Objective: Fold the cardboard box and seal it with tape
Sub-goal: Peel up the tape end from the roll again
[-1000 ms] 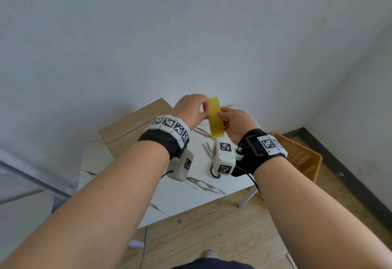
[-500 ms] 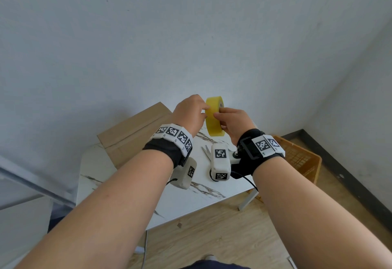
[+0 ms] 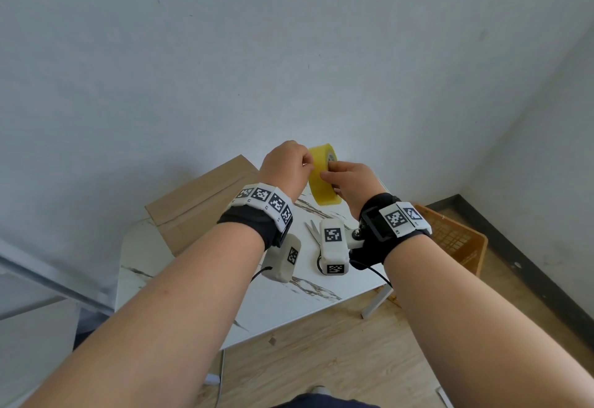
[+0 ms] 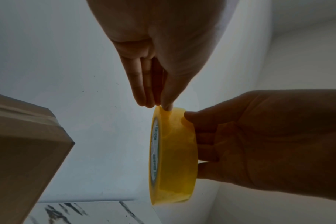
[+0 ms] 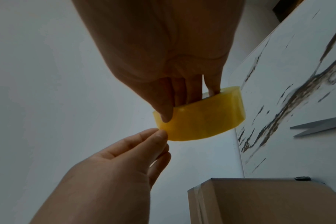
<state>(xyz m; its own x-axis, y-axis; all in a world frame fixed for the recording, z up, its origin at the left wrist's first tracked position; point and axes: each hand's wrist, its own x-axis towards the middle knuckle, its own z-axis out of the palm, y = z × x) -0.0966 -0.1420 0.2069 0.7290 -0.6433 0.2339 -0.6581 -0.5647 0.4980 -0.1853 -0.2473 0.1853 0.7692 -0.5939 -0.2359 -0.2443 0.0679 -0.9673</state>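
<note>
A yellow tape roll (image 3: 322,179) is held upright above the marble table (image 3: 283,298), gripped through its core by the right hand (image 3: 352,182), its outer edge pinched by the left hand (image 3: 284,165), the cardboard box (image 3: 196,205) left behind.

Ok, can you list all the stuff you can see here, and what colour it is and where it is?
tape roll: one, yellow, held up in the air between both hands, above the table
cardboard box: one, brown, on the far left part of the table, against the wall
scissors: one pair, grey blades, flat on the table partly behind the right wrist camera
table: one, white with dark marble streaks, by the wall
crate: one, orange-brown, on the floor right of the table
floor: light wood
left hand: fingers pinch at the roll's outer edge
right hand: fingers curl round the roll, thumb on its face
</note>
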